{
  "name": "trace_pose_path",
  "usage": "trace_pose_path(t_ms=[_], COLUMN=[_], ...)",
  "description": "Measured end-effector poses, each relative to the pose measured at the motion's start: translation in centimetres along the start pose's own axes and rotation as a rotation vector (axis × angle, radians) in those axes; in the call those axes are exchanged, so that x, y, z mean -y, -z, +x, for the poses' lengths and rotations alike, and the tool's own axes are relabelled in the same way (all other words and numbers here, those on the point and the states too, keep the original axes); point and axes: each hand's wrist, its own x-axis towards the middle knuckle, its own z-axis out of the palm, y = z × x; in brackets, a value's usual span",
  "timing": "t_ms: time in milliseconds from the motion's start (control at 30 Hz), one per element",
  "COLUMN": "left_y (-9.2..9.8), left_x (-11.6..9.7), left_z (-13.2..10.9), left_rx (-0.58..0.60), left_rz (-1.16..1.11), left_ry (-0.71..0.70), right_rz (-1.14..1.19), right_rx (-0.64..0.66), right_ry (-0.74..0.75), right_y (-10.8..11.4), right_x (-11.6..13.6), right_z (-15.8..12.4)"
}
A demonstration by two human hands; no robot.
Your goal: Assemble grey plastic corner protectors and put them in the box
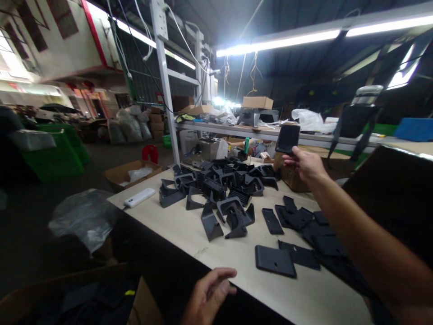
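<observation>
My right hand (307, 168) reaches out over the far right of the table and pinches a black rectangular plastic cover (287, 138) by its lower edge, holding it upright. Near the table's front edge, my left hand (212, 294) is empty, with thumb and fingers apart. A flat black plastic cover (275, 261) lies on the table to the right of that hand. Several thin black plates (299, 218) are spread below my right forearm. A heap of black angular plastic brackets (216, 185) covers the middle and back of the table.
A white power bank-like block (140, 197) rests at the table's left edge. Open cardboard boxes stand on the floor, one (132, 175) beyond the left edge, another (144, 302) at lower left. Behind the heap runs a raised shelf (216, 126). A dark box (392, 203) rises at right.
</observation>
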Motion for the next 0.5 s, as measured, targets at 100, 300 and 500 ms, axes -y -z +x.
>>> trace_pose_path(t_ms=[100,300,500], left_y=[-0.7,-3.7,-6.0], left_x=[-0.9,-2.1,-4.2], left_z=[2.8,10.4,11.7], left_rx=[0.049,0.146,0.362], left_rz=[-0.136,-0.484,-0.887], left_ry=[-0.055,0.031,0.089], right_rz=[0.009,0.043,0.008], right_rx=[0.065,0.364,0.564], right_ry=[-0.033,-0.233,-0.389], right_y=[1.5,1.9,1.2], right_x=[-3.1,-9.8,-13.2], right_z=[-7.5,-21.1,-28.5])
